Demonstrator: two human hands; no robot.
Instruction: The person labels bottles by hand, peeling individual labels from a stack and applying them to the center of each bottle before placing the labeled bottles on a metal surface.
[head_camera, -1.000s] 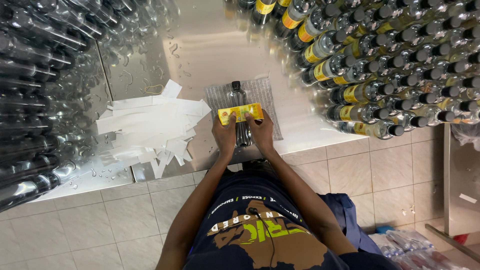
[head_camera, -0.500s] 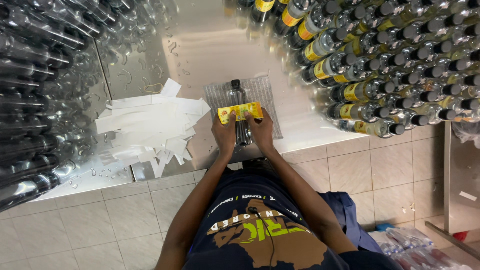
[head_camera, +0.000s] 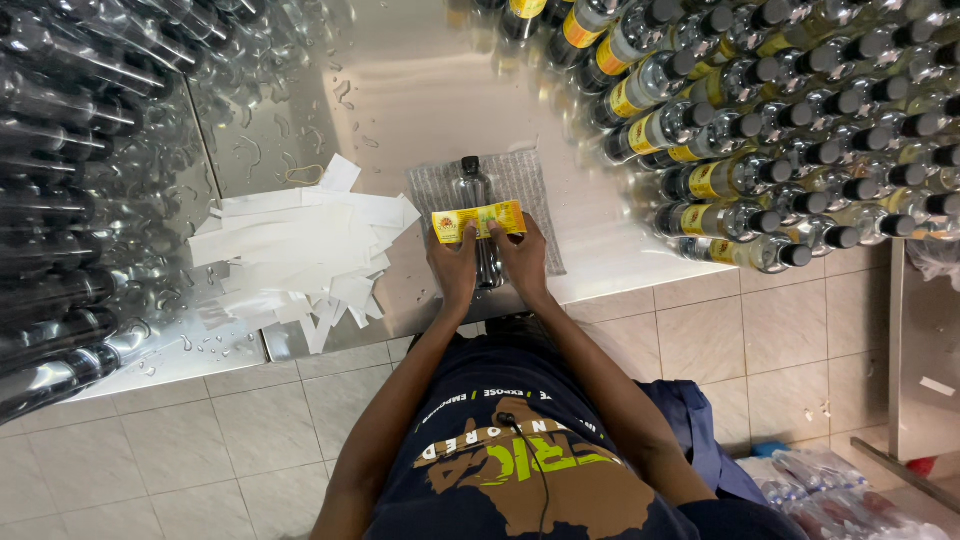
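Note:
A clear plastic bottle (head_camera: 473, 190) with a black cap lies on a grey cloth mat (head_camera: 520, 185) on the steel table. A yellow label (head_camera: 478, 221) stretches across the bottle's body. My left hand (head_camera: 452, 268) pinches the label's left end and my right hand (head_camera: 522, 262) pinches its right end, both resting over the lower part of the bottle. The bottle's base is hidden under my hands.
A heap of white backing strips (head_camera: 300, 250) lies left of the mat on the wet steel table (head_camera: 420, 90). Several labelled, black-capped bottles (head_camera: 760, 150) are stacked on the right. Unlabelled clear bottles (head_camera: 70, 200) fill the left. A rubber band (head_camera: 305, 174) lies nearby.
The label has shifted very slightly up the bottle with my hands; otherwise the scene is the same.

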